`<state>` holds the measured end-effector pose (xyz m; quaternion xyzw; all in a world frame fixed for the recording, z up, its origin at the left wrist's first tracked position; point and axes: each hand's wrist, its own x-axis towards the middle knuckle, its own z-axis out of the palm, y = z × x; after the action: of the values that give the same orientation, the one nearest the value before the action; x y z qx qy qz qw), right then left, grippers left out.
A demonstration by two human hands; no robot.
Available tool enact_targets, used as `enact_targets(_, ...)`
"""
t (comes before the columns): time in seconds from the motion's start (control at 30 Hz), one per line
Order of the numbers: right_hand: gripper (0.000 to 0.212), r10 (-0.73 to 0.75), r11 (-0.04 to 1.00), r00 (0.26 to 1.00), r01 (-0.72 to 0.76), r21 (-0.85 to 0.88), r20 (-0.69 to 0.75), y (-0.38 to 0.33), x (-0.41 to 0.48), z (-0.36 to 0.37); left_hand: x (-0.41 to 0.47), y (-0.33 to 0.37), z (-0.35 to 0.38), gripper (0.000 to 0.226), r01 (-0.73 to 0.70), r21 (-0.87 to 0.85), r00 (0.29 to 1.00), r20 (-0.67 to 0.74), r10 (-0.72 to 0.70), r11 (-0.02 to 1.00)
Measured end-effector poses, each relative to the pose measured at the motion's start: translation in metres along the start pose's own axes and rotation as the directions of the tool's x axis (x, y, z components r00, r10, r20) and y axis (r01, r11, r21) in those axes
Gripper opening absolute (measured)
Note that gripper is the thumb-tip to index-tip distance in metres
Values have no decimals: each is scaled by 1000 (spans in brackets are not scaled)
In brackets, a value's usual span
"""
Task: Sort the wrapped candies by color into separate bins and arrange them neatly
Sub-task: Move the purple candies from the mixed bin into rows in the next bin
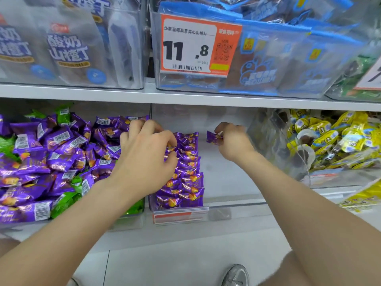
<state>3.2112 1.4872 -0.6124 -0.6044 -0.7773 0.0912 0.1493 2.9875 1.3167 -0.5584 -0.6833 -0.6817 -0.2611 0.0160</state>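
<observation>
The right hand [233,141] pinches a purple candy [213,137] at 3 o'clock of the 12-to-6 candy row [187,174], which the left hand [148,155] grips.

The orange-and-white price tag [201,46] on the clear bin [156,85] at upper centre shows a large "11.8". Above it runs a line of Chinese print ending in 山楂片; below it are "300g" and a barcode, with a QR code at its right. The packs [69,48] at upper left read 酸奶山楂丁. Barcodes on the purple candies [59,139] at left are too small to read.
</observation>
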Motion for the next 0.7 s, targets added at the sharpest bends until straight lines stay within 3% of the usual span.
enact_targets(0.13, 27, -15, 1000, 997, 15, 3, 81, -5, 16, 12, 1, -3, 1, 14, 19, 27, 999, 30, -20, 999)
enact_targets(0.43, 25, -34, 991, 994, 20, 134, 106, -8, 25, 12, 0, -2, 3, 15, -12, 77, 998, 62, 7, 997)
enact_targets(0.7, 26, 45, 986, 999, -49, 159, 28, -12, 27, 13, -2, -2, 2, 19, -32, 115, 997, 69, 24, 993)
